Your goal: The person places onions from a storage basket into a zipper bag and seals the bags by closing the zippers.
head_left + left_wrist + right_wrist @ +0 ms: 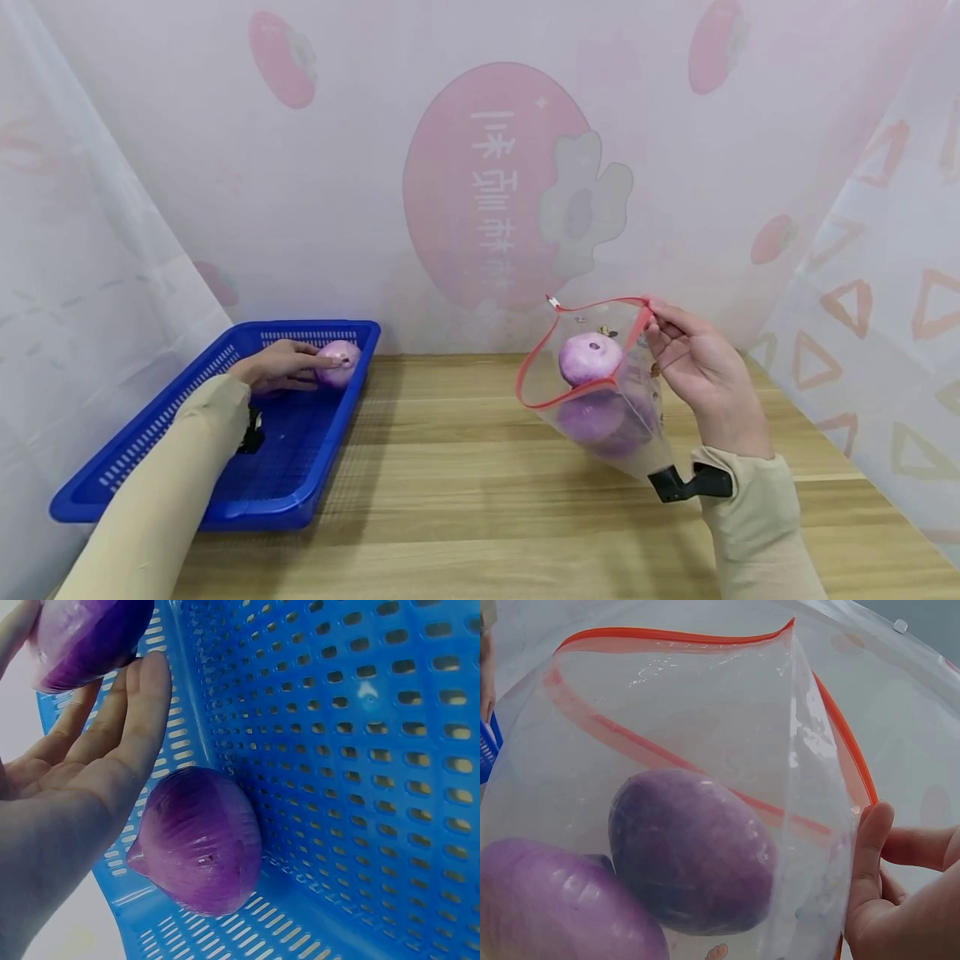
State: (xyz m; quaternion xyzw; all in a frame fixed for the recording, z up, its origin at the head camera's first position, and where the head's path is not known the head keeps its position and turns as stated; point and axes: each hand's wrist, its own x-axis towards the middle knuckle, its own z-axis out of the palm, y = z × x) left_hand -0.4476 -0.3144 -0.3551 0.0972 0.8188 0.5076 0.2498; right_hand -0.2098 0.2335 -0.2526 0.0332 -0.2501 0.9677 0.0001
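Observation:
Inside the blue basket (341, 454), my left hand (288, 365) grips a purple onion (339, 363) between thumb and fingers at the far right corner. A second onion (199, 844) lies under that hand against the basket's side; in the head view the hand mostly covers it. My right hand (697, 354) pinches the red zip edge of a clear zip bag (542, 379) and holds its mouth wide. One onion (590, 360) shows through the bag's opening, with more purple onion (562, 907) seen through the plastic below.
Both the basket and the bag are on a wood-grain table (450, 483). Behind stands a pale curtain (337, 183) with pink prints, and it hangs along both sides too. A black wrist camera mount (690, 482) sits close by the bag's lower end.

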